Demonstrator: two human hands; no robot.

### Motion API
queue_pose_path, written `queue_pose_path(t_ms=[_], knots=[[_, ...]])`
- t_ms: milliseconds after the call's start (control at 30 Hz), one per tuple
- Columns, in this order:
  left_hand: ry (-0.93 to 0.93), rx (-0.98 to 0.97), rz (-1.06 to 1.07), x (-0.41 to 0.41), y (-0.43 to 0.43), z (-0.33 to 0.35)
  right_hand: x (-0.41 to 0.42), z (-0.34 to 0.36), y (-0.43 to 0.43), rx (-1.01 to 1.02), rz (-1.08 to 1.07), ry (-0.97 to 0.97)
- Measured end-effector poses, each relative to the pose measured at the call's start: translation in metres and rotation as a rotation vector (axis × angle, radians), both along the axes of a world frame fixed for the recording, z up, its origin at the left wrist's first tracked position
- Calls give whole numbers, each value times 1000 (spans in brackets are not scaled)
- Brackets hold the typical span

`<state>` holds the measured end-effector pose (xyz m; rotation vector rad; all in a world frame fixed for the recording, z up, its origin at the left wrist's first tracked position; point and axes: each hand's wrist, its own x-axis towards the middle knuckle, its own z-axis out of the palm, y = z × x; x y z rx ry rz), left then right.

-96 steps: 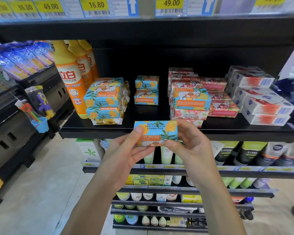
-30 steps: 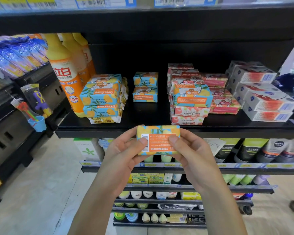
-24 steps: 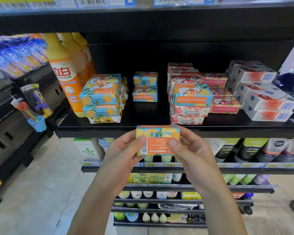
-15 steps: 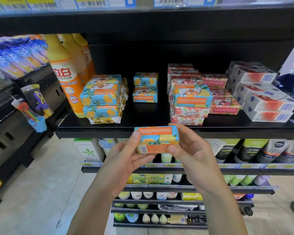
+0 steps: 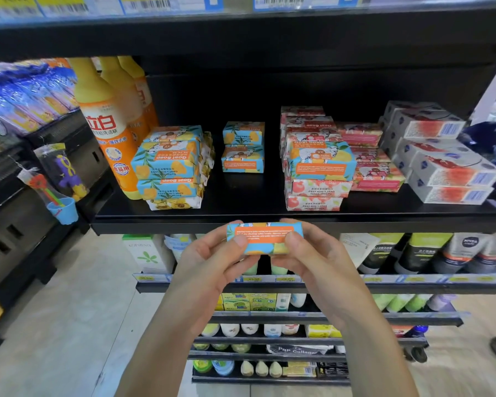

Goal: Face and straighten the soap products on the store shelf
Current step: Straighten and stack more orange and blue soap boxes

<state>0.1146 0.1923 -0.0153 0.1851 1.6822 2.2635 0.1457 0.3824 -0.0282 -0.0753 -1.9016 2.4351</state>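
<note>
A blue, yellow and orange goat soap box (image 5: pixel 265 236) is held level in front of the black shelf's front edge (image 5: pixel 184 222). My left hand (image 5: pixel 212 262) pinches its left end and my right hand (image 5: pixel 318 259) pinches its right end, an orange text panel facing me. On the shelf stand a left stack of matching goat soap boxes (image 5: pixel 169 167), some upside down, a small pair further back (image 5: pixel 243 147), and a pink soap stack (image 5: pixel 315 179) with one blue box on top.
Orange detergent bottles (image 5: pixel 106 124) stand at the shelf's left end. White and red soap boxes (image 5: pixel 444 164) fill the right end. Lower shelves hold tubes and bottles (image 5: pixel 413 253). A neighbouring black rack with hanging toys (image 5: pixel 60 179) is at the left.
Both hands have turned the soap box over in place, from its front face to the barcode side and then to a narrower orange text panel. The shelf stock has not moved.
</note>
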Motion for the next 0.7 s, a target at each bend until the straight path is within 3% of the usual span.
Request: queue_pose_path(t_ms=[367,700], knots=[[22,-8,25,3,1,3,1,3,-5,-55,-37,-21],[-10,5,41,0,0,3,2,-9,1,-20,-4,127]])
